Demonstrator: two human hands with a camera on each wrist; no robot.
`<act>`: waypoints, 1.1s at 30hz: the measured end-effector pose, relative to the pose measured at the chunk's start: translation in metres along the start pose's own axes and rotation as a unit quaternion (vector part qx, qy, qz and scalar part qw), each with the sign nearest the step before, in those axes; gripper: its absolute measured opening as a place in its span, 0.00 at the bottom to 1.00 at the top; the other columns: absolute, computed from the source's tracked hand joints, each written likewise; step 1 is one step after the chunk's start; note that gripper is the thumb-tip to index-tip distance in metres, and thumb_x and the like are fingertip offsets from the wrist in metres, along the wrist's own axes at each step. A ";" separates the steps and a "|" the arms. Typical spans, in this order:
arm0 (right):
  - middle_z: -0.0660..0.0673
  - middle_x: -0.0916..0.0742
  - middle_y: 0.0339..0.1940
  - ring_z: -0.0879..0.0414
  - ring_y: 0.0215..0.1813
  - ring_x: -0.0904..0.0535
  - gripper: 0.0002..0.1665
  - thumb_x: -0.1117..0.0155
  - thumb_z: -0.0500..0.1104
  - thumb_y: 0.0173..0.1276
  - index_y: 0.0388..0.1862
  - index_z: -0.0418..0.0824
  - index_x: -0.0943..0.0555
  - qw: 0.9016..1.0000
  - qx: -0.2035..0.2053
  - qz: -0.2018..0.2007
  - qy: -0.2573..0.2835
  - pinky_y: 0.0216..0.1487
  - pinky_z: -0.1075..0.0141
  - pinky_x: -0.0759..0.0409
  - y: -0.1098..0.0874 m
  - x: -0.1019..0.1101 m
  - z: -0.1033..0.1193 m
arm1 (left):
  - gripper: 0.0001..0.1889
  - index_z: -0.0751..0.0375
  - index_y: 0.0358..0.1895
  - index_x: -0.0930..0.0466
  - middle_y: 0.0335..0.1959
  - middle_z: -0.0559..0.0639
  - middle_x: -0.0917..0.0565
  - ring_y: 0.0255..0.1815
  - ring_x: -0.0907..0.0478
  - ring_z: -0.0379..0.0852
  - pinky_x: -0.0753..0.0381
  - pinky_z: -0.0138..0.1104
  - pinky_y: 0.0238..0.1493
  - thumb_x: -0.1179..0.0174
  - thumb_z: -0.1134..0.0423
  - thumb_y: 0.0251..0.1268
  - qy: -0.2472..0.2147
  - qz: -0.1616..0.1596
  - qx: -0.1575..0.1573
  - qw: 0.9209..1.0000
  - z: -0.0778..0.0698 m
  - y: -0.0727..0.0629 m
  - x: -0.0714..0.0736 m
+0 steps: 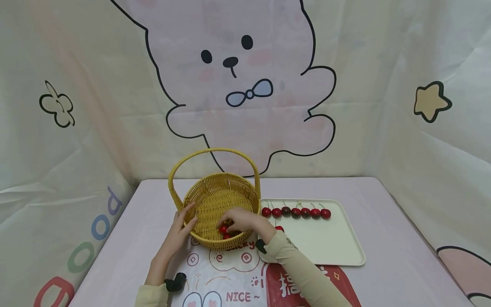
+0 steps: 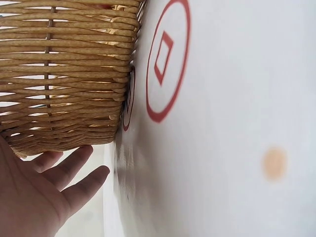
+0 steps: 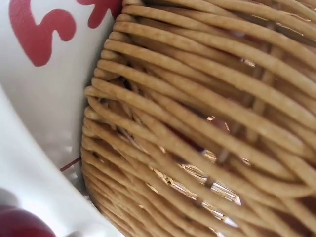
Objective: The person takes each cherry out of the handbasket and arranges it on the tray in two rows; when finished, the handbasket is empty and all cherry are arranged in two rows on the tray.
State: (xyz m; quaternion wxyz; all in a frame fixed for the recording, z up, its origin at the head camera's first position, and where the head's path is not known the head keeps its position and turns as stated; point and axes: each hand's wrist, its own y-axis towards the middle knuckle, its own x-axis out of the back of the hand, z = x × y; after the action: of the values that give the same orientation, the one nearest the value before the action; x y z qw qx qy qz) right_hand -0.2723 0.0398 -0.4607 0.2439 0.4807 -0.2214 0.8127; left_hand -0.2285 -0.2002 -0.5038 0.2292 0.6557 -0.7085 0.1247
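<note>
A yellow woven basket (image 1: pixel 207 204) with a tall arched handle stands tilted, its opening turned towards me. My left hand (image 1: pixel 178 230) touches its left rim; in the left wrist view, fingers (image 2: pixel 74 170) of that hand lie fairly straight beside the woven wall. My right hand (image 1: pixel 241 221) reaches over the right rim, fingers bent down among red cherries (image 1: pixel 227 236) at the basket's lower inside. Whether those fingertips pinch a cherry is hidden. To the right, a cream tray (image 1: pixel 318 243) carries a row of several cherries (image 1: pixel 296 212), with another cherry (image 1: pixel 279 229) below the row, partly behind my right wrist.
The tray sits close against the basket's right side. A printed mat (image 1: pixel 241 296) lies under the basket and the tray's front edge, on a pale table (image 1: pixel 387 238). Patterned cloth walls (image 1: pixel 368 128) enclose the back and both sides.
</note>
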 end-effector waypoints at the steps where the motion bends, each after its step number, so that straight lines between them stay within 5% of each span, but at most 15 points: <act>1: 0.56 0.18 0.50 0.62 0.54 0.25 0.17 0.37 0.39 0.63 0.51 0.52 0.18 1.000 -0.003 0.000 -0.001 0.56 0.69 0.29 0.000 0.000 0.000 | 0.27 0.46 0.70 0.44 0.67 0.67 0.47 0.68 0.46 0.69 0.45 0.66 0.59 0.51 0.53 0.70 -0.001 -0.002 0.000 1.000 0.000 0.000 0.000; 10: 0.50 0.18 0.49 0.60 0.49 0.22 0.16 0.38 0.42 0.64 0.51 0.46 0.19 0.999 0.005 -0.026 0.034 0.50 0.72 0.25 0.001 0.003 0.000 | 0.27 0.45 0.70 0.44 0.67 0.66 0.46 0.68 0.46 0.69 0.45 0.66 0.59 0.51 0.53 0.70 0.002 -0.003 -0.002 1.000 -0.002 0.001 0.001; 16: 0.45 0.22 0.55 0.55 0.55 0.24 0.17 0.38 0.45 0.64 0.52 0.48 0.20 0.997 -0.007 -0.053 0.055 0.56 0.64 0.26 -0.001 0.003 -0.001 | 0.28 0.46 0.71 0.45 0.68 0.67 0.48 0.68 0.48 0.69 0.46 0.66 0.60 0.51 0.54 0.70 0.002 -0.001 -0.001 1.000 -0.002 0.000 0.002; 26: 0.47 0.23 0.49 0.57 0.48 0.25 0.17 0.37 0.44 0.63 0.52 0.44 0.21 0.991 0.004 -0.113 0.067 0.50 0.66 0.26 -0.007 0.005 0.005 | 0.27 0.44 0.71 0.45 0.68 0.67 0.49 0.68 0.48 0.70 0.45 0.66 0.60 0.51 0.53 0.70 0.002 -0.001 0.002 1.000 0.001 -0.001 0.001; 33: 0.49 0.23 0.53 0.57 0.53 0.27 0.16 0.37 0.44 0.64 0.51 0.43 0.21 0.983 0.001 -0.166 0.079 0.53 0.65 0.26 -0.011 0.002 0.004 | 0.28 0.45 0.71 0.45 0.68 0.67 0.48 0.68 0.48 0.70 0.45 0.67 0.59 0.51 0.54 0.70 0.001 0.000 -0.003 1.000 0.000 -0.002 0.001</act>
State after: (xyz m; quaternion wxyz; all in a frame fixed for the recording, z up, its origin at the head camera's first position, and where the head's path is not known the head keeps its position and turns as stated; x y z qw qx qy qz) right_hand -0.2636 0.0468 -0.4559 0.3918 0.4453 -0.1181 0.7964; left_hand -0.2265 -0.2010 -0.5039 0.2319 0.6549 -0.7086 0.1233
